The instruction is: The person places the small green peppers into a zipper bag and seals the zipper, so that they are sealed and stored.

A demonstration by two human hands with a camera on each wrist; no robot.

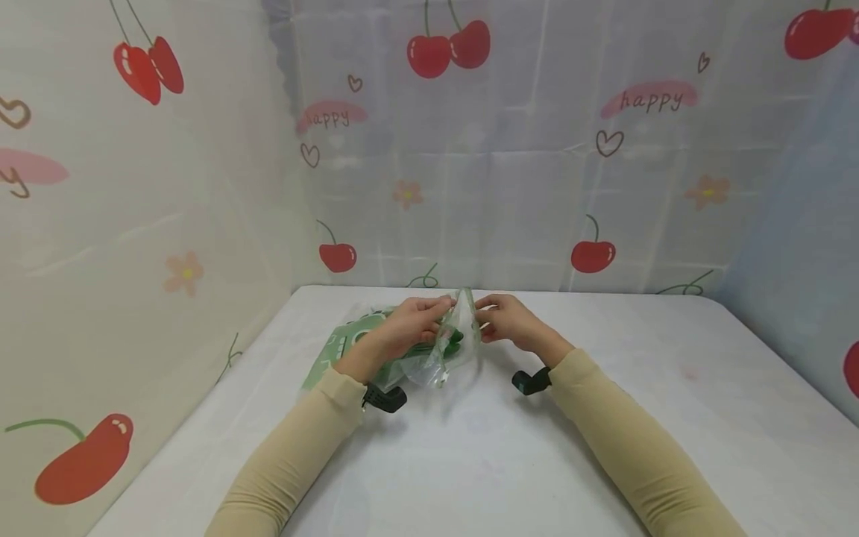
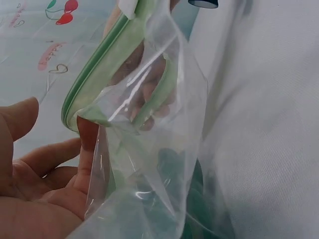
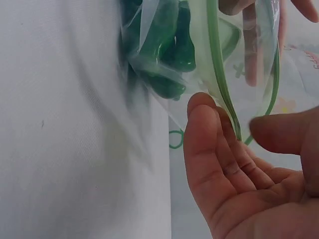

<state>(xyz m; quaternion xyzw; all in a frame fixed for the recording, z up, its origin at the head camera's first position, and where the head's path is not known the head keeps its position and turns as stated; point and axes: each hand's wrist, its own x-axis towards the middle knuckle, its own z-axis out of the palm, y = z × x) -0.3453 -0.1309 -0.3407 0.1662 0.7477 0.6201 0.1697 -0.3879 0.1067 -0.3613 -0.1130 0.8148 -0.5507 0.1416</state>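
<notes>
A clear plastic zip bag (image 1: pixel 463 350) with a green zip strip (image 3: pixel 215 55) stands raised between the two hands, its mouth parted. Glossy dark green pieces (image 3: pixel 172 47) with rounded ends show through the plastic; their kind is unclear. My left hand (image 1: pixel 414 324) is on the bag's left side, one finger inside the mouth and the thumb (image 2: pixel 22 119) standing apart. On the other side, my right hand (image 1: pixel 513 322) has its fingers (image 3: pixel 202 144) against the bag by the zip's corner. Its thumb (image 3: pixel 279 132) is close to that corner, a gap between them.
A green printed sheet or bag panel (image 1: pixel 329 362) lies flat under the left forearm on the white table (image 1: pixel 429 462). Cherry-printed curtains (image 1: pixel 496 186) hang behind the table and at the left. A dark camera (image 1: pixel 385 399) is strapped to each wrist.
</notes>
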